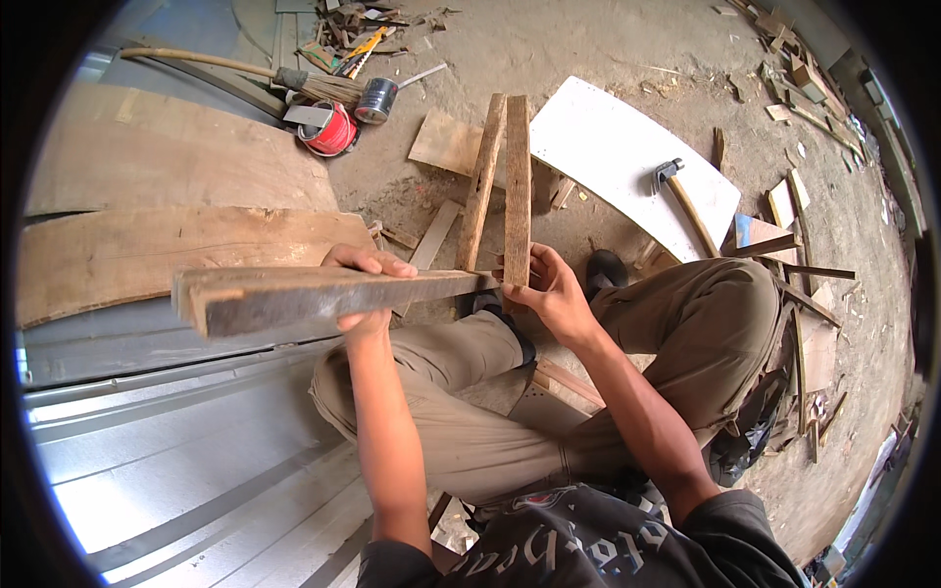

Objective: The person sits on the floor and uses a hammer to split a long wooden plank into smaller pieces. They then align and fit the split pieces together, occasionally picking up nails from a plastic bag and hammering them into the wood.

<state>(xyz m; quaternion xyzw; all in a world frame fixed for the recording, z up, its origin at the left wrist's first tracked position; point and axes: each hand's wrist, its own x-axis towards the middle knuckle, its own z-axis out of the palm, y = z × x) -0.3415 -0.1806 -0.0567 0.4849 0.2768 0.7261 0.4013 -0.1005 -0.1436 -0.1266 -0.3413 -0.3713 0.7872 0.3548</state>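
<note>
A thick, rough wooden batten (284, 296) lies level across my lap side, its blunt sawn end nearest the left. My left hand (370, 261) is wrapped round it, thumb and fingers on opposite faces. At the batten's right end, my right hand (554, 294) pinches the lower end of a wooden strip (518, 186) that points away from me. The two pieces meet there at roughly a right angle. A second wooden strip (482, 191) slants beside the first, close to it at the far end. Fingers partly hide the joint, so I cannot tell how the pieces are fastened.
A claw hammer (686, 201) rests on a white board (627, 147). Planks (176, 245) lie on ribbed metal sheeting (196, 461) at left. Beyond them are a red paint can (333, 132), a dark can (376, 101) and a broom (319, 86). Wood scraps (804, 304) litter the right.
</note>
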